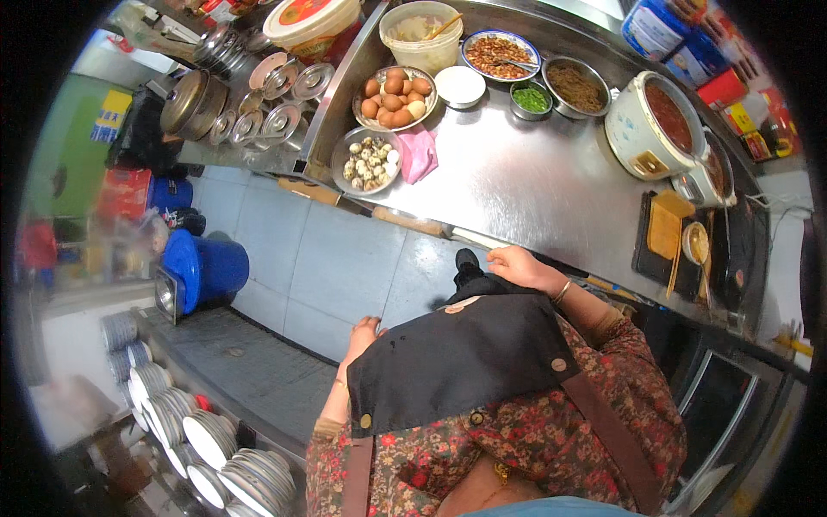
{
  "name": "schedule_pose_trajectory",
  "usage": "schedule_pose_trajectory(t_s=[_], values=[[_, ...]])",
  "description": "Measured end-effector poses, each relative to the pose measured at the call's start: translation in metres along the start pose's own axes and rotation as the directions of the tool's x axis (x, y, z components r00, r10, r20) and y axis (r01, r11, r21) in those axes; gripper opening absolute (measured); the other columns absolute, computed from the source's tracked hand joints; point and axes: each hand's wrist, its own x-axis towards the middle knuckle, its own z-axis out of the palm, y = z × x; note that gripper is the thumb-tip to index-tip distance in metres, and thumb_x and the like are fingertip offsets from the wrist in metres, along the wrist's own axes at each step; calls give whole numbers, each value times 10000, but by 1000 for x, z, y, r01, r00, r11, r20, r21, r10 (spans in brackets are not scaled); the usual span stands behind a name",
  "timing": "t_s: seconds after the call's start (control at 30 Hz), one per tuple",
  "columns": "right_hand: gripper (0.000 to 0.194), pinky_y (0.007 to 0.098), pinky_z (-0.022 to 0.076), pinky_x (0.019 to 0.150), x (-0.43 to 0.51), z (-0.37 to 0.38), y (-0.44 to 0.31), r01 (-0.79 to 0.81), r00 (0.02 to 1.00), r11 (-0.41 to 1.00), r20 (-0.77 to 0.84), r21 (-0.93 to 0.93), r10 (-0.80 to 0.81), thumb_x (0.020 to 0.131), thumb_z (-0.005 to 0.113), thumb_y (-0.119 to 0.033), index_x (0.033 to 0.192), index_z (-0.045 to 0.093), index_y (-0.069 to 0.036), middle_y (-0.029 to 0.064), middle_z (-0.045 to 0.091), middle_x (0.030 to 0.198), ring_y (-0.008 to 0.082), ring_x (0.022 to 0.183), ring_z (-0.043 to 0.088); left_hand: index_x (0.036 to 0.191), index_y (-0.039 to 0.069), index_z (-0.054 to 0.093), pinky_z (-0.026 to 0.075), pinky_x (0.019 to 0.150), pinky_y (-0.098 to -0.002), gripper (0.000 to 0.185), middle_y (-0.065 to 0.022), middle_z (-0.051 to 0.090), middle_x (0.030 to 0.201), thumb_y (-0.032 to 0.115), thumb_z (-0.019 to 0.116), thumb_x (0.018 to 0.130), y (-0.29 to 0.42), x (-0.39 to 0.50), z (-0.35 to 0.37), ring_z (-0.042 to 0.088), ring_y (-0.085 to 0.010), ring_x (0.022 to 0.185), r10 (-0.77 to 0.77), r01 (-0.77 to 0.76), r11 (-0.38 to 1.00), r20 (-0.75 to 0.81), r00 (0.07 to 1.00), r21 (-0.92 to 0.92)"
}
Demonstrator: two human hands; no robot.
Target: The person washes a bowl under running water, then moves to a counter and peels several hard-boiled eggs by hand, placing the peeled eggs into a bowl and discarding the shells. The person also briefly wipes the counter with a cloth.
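My left hand hangs low over the tiled floor beside the black apron; its thumb is apart from the fingers and nothing shows in it. My right hand, with a bracelet at the wrist, is by the front edge of the steel counter. Its fingers are bent and their undersides hidden, so I cannot tell whether they touch the edge. On the counter stand a bowl of brown eggs, a bowl of quail eggs, a pink cloth and a white bowl.
Chopped green herbs, a nut-like topping and dark shreds fill bowls at the back. A cooker pot holds red sauce. A cutting board lies right. Blue bin, lidded pots and stacked plates are left.
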Motion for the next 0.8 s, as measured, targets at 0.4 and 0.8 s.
schedule_pose_trajectory(t_s=[0.4,0.8], values=[[273,392,481,709,160,-58,-39,165,985,957,1,-241,-170,792,580,-193,977,591,6,184,627,839,330,798,611,1059,-16,563,419,865,-401,331,-230,552,1082,178,572,791,37,88,-37,525,-382,1018,-97,70,961,-90,991,-268],[285,415,476,708,308,-118,-83,-111,820,884,-545,-453,-177,759,606,-265,976,579,-82,168,614,865,333,816,597,1014,-15,576,442,831,-392,273,-232,570,1022,136,590,788,-1,136,-77,547,-385,964,-88,48,946,-111,990,-320]])
